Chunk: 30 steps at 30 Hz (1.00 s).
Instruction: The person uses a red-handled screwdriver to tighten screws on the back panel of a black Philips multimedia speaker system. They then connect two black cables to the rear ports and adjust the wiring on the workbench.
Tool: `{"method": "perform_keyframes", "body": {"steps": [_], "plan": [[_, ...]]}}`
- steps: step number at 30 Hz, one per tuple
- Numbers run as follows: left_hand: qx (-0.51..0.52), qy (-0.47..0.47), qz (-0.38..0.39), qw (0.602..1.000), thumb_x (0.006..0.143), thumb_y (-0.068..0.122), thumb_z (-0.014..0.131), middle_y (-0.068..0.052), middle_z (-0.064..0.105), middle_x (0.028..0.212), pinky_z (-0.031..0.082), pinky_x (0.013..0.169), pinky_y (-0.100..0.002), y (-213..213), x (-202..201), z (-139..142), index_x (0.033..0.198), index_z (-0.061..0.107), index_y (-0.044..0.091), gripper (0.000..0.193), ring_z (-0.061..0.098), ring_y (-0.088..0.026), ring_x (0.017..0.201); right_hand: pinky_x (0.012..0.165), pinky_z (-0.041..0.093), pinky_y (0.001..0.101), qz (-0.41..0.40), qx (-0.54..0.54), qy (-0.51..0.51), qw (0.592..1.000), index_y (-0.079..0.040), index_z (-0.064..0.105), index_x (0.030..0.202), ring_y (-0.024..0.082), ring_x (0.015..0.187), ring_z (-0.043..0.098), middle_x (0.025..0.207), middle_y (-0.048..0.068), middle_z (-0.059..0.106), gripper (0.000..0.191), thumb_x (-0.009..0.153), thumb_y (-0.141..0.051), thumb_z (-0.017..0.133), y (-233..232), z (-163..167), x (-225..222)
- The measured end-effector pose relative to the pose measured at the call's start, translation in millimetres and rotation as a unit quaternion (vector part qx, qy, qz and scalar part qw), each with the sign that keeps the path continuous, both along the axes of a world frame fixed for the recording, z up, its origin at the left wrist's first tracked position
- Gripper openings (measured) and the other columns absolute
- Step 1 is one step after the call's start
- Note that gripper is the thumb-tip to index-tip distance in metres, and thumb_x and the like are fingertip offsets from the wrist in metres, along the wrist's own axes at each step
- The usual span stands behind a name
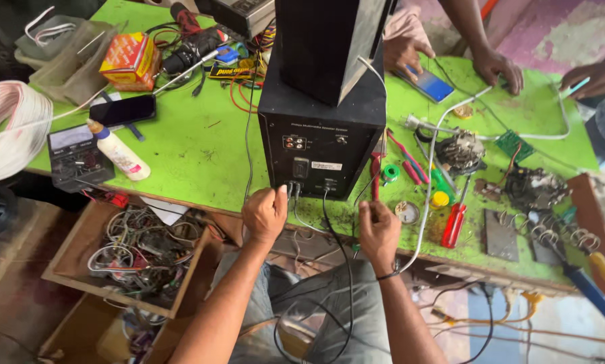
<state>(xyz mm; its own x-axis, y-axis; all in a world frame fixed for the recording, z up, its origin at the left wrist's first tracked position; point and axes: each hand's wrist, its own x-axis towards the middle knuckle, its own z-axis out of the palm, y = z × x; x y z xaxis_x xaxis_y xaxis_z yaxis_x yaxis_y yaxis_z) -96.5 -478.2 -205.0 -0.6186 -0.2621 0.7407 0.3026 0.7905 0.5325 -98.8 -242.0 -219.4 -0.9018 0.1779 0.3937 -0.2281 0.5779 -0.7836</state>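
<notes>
1. The black box-shaped speaker cabinet (pixel 319 145) stands at the near edge of the green workbench (pixel 201 158), back panel facing the person.
2. The left hand (pixel 265 214) is curled, pinching the thin wires (pixel 293 192) at the panel's lower terminals.
3. The right hand (pixel 378 229) is closed on a black cable (pixel 346 269).
4. Best to grip close to the terminals and steady the cabinet.
5. A red-handled screwdriver (pixel 455 222) lies near.

My left hand (pixel 265 214) up in front, fingers curled in, thumb poking up, back of hand facing me. My right hand (pixel 378 232) beside it, loose fist, dark band on wrist. Both my forearms bare, reaching forward, elbows near my lap.
</notes>
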Motion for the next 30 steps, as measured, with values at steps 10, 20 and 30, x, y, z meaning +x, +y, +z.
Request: {"method": "perform_keyframes", "body": {"steps": [10,20,30], "plan": [[0.111,-0.103,-0.148,0.977,0.104,0.037,0.061,-0.014,0.067,0.07,0.047,0.057,-0.044,-66.2,-3.5,-27.6,0.077,0.068,0.005,0.043,0.065,-0.036,0.065,0.052,0.043,0.0318,-0.101,0.034,0.106,0.989,0.001,0.066,0.086,0.016,0.05,0.055,0.062,0.01,0.059,0.021,0.099,-0.015,0.07,-67.6,-9.7,-4.8],[0.124,-0.27,-0.205,0.933,0.101,0.046,0.058,-0.01,0.068,0.06,0.046,0.049,-0.038,-102.2,-21.2,-33.1,0.074,0.07,0.006,0.05,0.065,-0.023,0.05,0.057,0.047,0.0404,-0.157,0.106,0.039,0.981,-0.003,0.067,0.084,0.028,0.057,0.063,0.067,0.012,0.065,0.023,0.099,-0.02,0.069,-91.6,-18.6,-16.1],[0.329,-0.311,-0.26,0.853,0.103,0.035,0.056,-0.004,0.065,0.057,0.047,0.046,-0.033,-57.6,-12.0,-14.5,0.067,0.062,0.006,0.046,0.062,-0.014,0.049,0.054,0.045,0.0389,-0.067,0.083,0.019,0.994,-0.001,0.068,0.085,0.028,0.053,0.059,0.063,0.014,0.061,0.023,0.097,-0.021,0.07,-67.0,-1.5,4.4]]}}
